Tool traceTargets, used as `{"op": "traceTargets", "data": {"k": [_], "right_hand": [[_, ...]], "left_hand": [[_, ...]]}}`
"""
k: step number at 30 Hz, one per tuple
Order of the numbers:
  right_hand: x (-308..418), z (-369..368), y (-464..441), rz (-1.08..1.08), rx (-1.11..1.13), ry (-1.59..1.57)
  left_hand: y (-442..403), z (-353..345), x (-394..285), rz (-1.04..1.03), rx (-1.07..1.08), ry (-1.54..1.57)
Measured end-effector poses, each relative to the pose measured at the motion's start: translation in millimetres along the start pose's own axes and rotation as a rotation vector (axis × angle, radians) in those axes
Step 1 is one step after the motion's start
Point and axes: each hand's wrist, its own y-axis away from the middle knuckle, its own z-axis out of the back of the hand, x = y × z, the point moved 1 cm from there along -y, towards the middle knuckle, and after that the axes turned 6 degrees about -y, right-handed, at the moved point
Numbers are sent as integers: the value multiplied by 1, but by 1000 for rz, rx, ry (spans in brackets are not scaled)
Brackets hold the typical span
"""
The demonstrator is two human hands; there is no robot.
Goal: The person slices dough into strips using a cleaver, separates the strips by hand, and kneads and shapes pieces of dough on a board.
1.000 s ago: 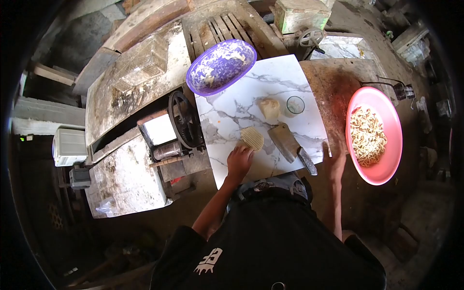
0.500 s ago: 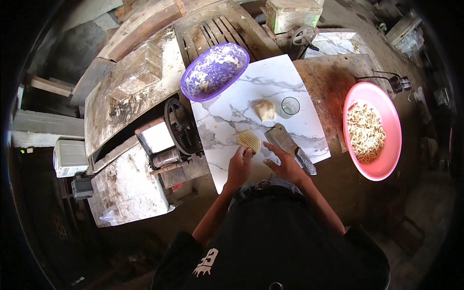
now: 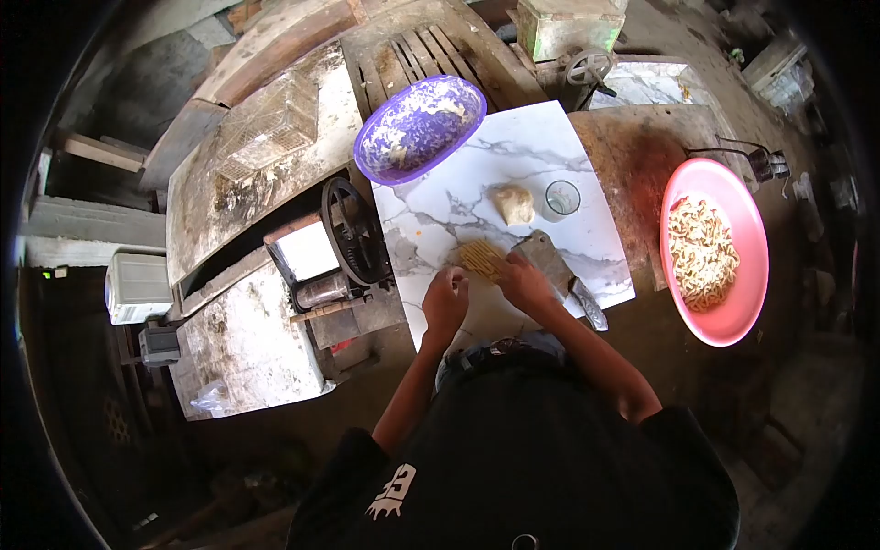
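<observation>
A pale yellow piece [image 3: 481, 258] with parallel ridges, like scored dough, is blurred just above or on the marble-patterned board. My right hand [image 3: 529, 284] has its fingers closed on the right edge of this piece. Close to its lower left side is my left hand [image 3: 446, 301], fingers loosely curled and apart, with nothing visible in them. A cleaver [image 3: 547, 260] with a dark handle lies on the board just right of my right hand. Farther back are a lump of dough [image 3: 513, 205] and a clear drinking glass [image 3: 561, 199].
At the board's [image 3: 440, 215] far left corner is a purple basin [image 3: 420, 130] smeared with dough. A pink basin [image 3: 741, 302] of short dough strips stands to the right. On the left is a roller machine with a dark handwheel [image 3: 351, 229], beside stained white tables [image 3: 247, 353].
My right hand has moved left and closed on the ridged piece. My left hand has let go and drawn slightly back to the left. The whole view has shifted slightly.
</observation>
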Motion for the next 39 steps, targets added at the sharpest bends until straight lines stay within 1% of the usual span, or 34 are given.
{"op": "traceTargets", "data": {"k": [1, 2, 3, 4, 5, 7, 8, 10, 11, 13, 14, 16, 18, 19, 20, 21, 22, 23, 24, 25, 26, 27, 28, 29, 31, 32, 33, 34, 35, 37, 38, 39], "right_hand": [[0, -3, -6, 55, 9, 77], [-2, -5, -10, 60, 7, 78], [-4, -6, -14, 109, 14, 86], [-7, -8, -16, 157, 23, 94], [-10, -8, -18, 160, 25, 95], [-10, -6, -23, 270, -4, 143], [-9, -8, -25, 272, -2, 143], [8, 2, -30, 125, -104, 32], [17, 11, -33, 123, -103, 33], [39, 37, -35, 132, -115, -184], [47, 51, -31, 130, -117, -182], [60, 83, -18, 10, -116, -413], [65, 117, 5, 1, -162, -452], [48, 128, 17, 34, -211, -437], [33, 143, 31, -41, -252, -421], [27, 165, 46, -188, -309, -430], [24, 187, 62, -319, -379, -319], [-36, 191, 79, -147, -514, -497], [-43, 212, 97, -197, -639, -107], [-66, 228, 111, -387, -678, -192], [-105, 241, 129, -516, -764, -20], [-117, 250, 138, -539, -833, 4], [-141, 255, 150, -484, -874, 59], [-169, 261, 162, -518, -846, 15], [-179, 262, 166, -508, -930, 175], [-185, 260, 168, -507, -931, 173], [-144, 257, 157, -505, -949, 191], [-121, 255, 149, -506, -966, 209], [-142, 242, 146, -380, -1034, 45], [-77, 220, 118, -472, -995, -203], [-53, 203, 107, -345, -918, -291], [-34, 189, 97, -217, -839, -376]], "left_hand": [[0, 2, -4, -1, -4, 1], [0, 3, -7, 35, 82, -70], [1, 3, -10, 72, 170, -140], [1, 3, -13, 114, 211, -169], [1, 2, -17, 116, 208, -167], [0, 8, -34, 260, 404, -300], [1, 5, -34, 263, 403, -299], [1, -3, -33, 220, 382, -280], [1, -5, -32, 221, 384, -278], [1, -8, -34, 154, 344, -286], [1, -10, -31, 150, 346, -284], [0, -14, -24, 143, 336, -227], [0, -13, -26, 126, 331, -219], [0, -13, -26, 112, 324, -210], [1, -14, -25, 113, 328, -207], [1, -14, -23, 87, 312, -175], [0, -14, -22, 61, 294, -143], [0, -14, -22, 61, 295, -141], [0, -13, -23, 32, 298, -154], [1, -14, -24, 2, 302, -167], [1, -16, -22, 2, 305, -166], [2, -21, -19, -55, 275, -210], [3, -25, -17, -114, 243, -254], [3, -28, -15, -118, 244, -254], [2, -28, -13, -138, 197, -255], [1, -27, -11, -139, 196, -256], [-1, -22, -9, -118, 205, -194], [-3, -17, -8, -96, 217, -132], [-5, -11, -7, -96, 219, -136], [-12, 3, -4, 110, 293, 114], [-15, 5, 2, 129, 271, 189], [-18, 1, 12, 127, 270, 184]]}}
